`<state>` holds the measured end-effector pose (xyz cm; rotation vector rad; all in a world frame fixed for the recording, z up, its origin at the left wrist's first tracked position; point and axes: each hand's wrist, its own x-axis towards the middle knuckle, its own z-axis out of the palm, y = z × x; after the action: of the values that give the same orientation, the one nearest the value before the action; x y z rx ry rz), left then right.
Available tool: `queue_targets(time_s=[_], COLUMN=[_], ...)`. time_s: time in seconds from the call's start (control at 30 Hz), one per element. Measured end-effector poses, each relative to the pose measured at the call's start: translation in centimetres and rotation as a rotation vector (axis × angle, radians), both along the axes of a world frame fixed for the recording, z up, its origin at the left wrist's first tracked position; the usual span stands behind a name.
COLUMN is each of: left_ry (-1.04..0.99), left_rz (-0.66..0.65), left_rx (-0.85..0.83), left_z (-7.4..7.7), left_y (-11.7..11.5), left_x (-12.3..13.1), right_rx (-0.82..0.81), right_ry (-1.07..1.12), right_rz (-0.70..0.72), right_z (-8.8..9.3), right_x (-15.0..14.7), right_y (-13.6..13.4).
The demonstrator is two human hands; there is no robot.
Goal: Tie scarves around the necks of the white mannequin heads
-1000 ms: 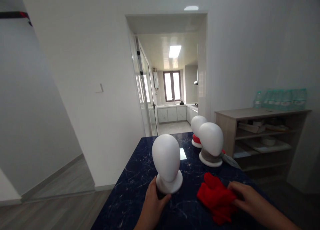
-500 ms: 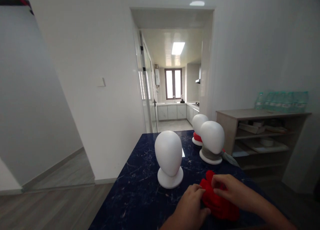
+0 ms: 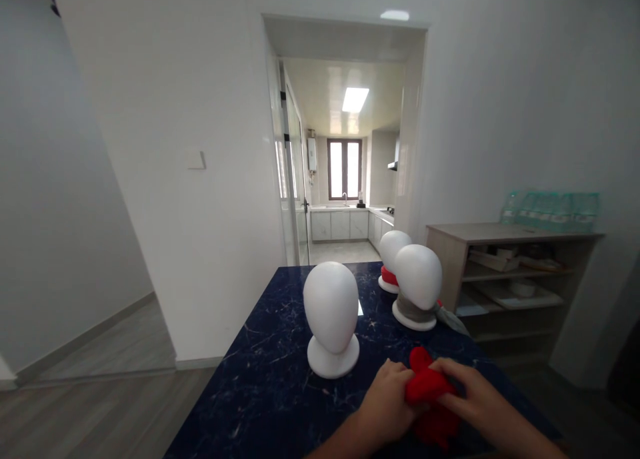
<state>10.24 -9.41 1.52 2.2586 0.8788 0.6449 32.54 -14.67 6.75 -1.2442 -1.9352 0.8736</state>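
A bunched piece of red cloth [image 3: 431, 387] is gripped between my two hands over the near right part of the table. My left hand [image 3: 393, 400] closes on its left edge, and my right hand [image 3: 467, 394] pinches it from the right. Part of the cloth hangs below the fingers; its exact kind cannot be made out. To the left of my hands a bare white mannequin head [image 3: 331, 309] stands upright on its round base. Farther back, another white mannequin head [image 3: 420, 276] wears a grey fabric band [image 3: 416, 311] round its neck.
Behind it stands a third mannequin head [image 3: 393, 247] with red fabric [image 3: 388, 276] at its neck. A greyish item [image 3: 453, 320] lies near the right edge of the dark blue marbled table [image 3: 260, 352]. A shelf unit [image 3: 450, 242] with bottles [image 3: 550, 209] on top stands at the right.
My fingers have gathered the red cloth, which now stands raised and folded between both hands. My right hand has come lower and grips it. The view has shifted slightly.
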Motion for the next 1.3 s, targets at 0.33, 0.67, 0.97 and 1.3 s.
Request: queue_targets(time_s=[0.33,0.67,0.97,1.3], left_ry=[-0.62,-0.433,-0.924,-0.73], left_rz=[0.204,0.255,0.284,0.709], left_rx=[-0.617,-0.485,-0.54,-0.262], left_z=[9.0,15.1,20.0,18.4], left_y=[2.0,1.2,-1.8,-1.2], left_x=[-3.0,-6.0,-10.7,-21.6], right_rx=[-0.24,-0.053,-0.125,-0.234], right_ry=[0.569,0.344,0.193,0.399], right_rz=[-0.111,0.183,0.057,0.0], right_z=[0.2,2.0,-0.7,5.4], right_x=[1.0,-4.7,-4.9,5.5], right_y=[4.6,4.8,4.9,6.4])
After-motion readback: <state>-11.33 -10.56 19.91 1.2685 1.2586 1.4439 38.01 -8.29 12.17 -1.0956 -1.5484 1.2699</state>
